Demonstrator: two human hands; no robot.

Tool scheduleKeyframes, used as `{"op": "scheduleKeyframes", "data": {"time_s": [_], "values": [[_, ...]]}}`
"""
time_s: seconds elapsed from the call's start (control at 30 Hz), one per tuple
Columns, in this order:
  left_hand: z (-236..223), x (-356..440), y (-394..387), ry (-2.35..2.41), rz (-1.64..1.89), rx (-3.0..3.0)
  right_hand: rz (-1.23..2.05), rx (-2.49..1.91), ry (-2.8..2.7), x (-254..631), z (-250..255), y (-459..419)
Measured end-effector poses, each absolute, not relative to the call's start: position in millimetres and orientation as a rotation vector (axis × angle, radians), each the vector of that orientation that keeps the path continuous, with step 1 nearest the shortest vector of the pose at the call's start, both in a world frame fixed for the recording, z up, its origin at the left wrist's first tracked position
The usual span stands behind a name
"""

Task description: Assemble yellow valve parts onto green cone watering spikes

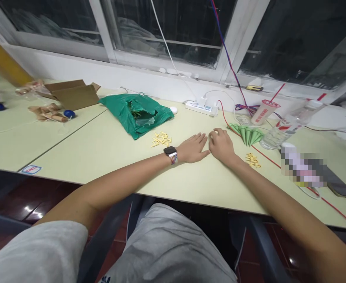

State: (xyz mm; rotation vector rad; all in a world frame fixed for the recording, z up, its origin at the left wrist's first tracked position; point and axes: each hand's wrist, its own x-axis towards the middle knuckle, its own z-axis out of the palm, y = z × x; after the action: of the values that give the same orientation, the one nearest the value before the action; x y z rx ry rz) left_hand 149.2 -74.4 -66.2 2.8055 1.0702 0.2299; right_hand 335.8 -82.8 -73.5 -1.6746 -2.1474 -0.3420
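Note:
My left hand [194,147] lies flat on the pale green table [116,157], fingers stretched out and together, a dark watch on the wrist. Right beside it rests my right hand [221,144], palm down with fingers curled slightly at the tips; whether anything small is under them I cannot make out. A pile of small yellow folded paper pieces [162,139] lies left of my left hand. Several more yellow pieces [253,160] sit just right of my right wrist. A fan of green paper cones [247,134] lies beyond my right hand.
A green plastic bag [136,113] lies open at the back left, near a cardboard box [72,93]. A white power strip [201,107], a drink cup [263,111], a clear bottle [290,125] and red cable [267,157] crowd the right. A dark phone [337,184] lies far right.

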Motion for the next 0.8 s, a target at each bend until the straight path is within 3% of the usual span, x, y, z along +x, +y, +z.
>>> {"op": "scheduleKeyframes", "data": {"time_s": [0.27, 0.53, 0.8], "values": [[-63, 142, -73, 1.031, 0.292, 2.823, -0.672, -1.969, -1.954, 340, -51, -64], [-65, 140, -69, 0.971, 0.354, 2.796, -0.500, -2.199, -1.599, 408, -60, -47], [-66, 138, -69, 0.960, 0.379, 2.780, -0.427, -2.332, -1.663, 403, -49, -50]]}}
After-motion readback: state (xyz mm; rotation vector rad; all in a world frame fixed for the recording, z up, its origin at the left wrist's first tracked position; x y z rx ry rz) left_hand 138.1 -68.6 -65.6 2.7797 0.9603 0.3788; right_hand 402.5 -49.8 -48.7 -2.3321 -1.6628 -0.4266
